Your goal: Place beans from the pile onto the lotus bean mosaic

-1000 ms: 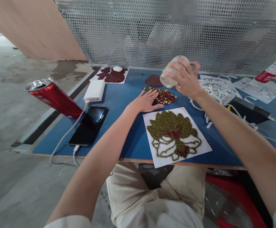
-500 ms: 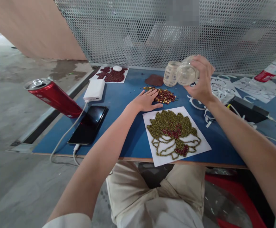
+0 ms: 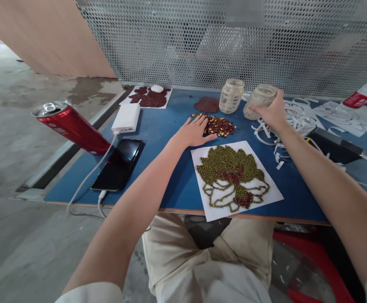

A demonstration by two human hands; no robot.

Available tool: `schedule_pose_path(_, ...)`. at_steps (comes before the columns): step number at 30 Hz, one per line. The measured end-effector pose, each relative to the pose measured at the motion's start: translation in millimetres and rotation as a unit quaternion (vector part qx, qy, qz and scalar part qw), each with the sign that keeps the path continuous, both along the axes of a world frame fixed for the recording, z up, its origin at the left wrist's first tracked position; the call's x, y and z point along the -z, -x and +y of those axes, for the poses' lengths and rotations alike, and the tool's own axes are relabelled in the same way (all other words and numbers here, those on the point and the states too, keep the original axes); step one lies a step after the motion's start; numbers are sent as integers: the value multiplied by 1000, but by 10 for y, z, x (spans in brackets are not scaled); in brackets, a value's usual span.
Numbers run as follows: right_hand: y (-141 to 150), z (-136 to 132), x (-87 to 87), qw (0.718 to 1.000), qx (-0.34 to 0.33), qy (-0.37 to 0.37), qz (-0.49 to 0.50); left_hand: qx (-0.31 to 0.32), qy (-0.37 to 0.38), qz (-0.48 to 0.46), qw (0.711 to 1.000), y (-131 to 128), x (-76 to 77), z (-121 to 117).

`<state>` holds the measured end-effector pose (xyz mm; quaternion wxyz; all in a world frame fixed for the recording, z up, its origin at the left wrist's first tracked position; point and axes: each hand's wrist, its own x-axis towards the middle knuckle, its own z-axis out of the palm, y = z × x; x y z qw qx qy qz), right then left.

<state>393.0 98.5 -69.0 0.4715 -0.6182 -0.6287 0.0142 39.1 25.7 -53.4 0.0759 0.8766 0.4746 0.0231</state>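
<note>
My right hand [image 3: 274, 110] is wrapped round a clear jar [image 3: 259, 101], nearly upright and low over the back of the blue table. A second clear jar [image 3: 231, 97] stands just left of it. My left hand [image 3: 195, 131] lies with fingers spread at the left edge of a pile of mixed beans and yellow kernels [image 3: 221, 126], touching it. In front of the pile lies a white sheet [image 3: 273, 195] bearing a picture of green beans [image 3: 227, 162] with dark red beans in its middle and lower part.
A red can [image 3: 76, 129], a white power bank [image 3: 126, 118] and a black phone [image 3: 118, 164] with cables are on the left. At the back are a red-bean picture [image 3: 153, 99] and a brown patch [image 3: 206, 104]. White strips, a black box [image 3: 333, 145] and a bottle [image 3: 363, 94] are on the right.
The jar in my right hand has gone from tilted and raised to nearly upright and lower, slightly away from the standing jar. My left hand stays by the bean pile.
</note>
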Motion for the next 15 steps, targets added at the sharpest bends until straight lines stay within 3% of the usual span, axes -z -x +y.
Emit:
schedule_pose_path(6,-65,127,151,998,-41,-26,35,136,-25,-10,990,-274,-23,-22)
schedule_pose_path(9,-56,94,157,999,-9,-40,-24,146,-13,21,989,-363,-2,-29)
schedule_pose_path(12,15,-39,-23,979,88,-160,-89,96,-20,32,995,-298,8,-15)
schedule_pose_path(15,176,-260,-359,948,60,-274,-150,72,-11,35,997,-168,-5,29)
